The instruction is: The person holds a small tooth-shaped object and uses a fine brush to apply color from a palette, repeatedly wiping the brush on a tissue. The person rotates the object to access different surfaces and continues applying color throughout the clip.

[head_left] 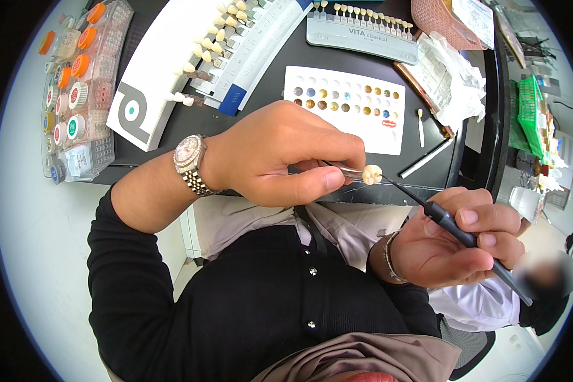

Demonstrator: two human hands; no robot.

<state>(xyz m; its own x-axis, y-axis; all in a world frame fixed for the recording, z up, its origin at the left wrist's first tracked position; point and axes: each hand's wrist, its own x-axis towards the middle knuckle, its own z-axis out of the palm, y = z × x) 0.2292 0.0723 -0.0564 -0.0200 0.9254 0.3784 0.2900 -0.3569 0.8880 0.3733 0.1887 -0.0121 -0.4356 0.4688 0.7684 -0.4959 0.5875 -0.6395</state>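
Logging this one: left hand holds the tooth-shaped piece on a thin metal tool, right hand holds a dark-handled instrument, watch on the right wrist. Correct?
Not quite: the head view shows the watch on the left wrist. The left hand and right hand are otherwise described correctly.

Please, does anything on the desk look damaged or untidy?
The crumpled white plastic right of the paint palette looks untidy beside the palette's even rows. The desk's front edge seems scuffed, below the tooth crown in this picture.

From here I see a glossy crown (372, 174), a shiny metal instrument (351, 170), a matt, plastic-looking tool handle (451, 223) and a crinkled plastic bag (457, 83).
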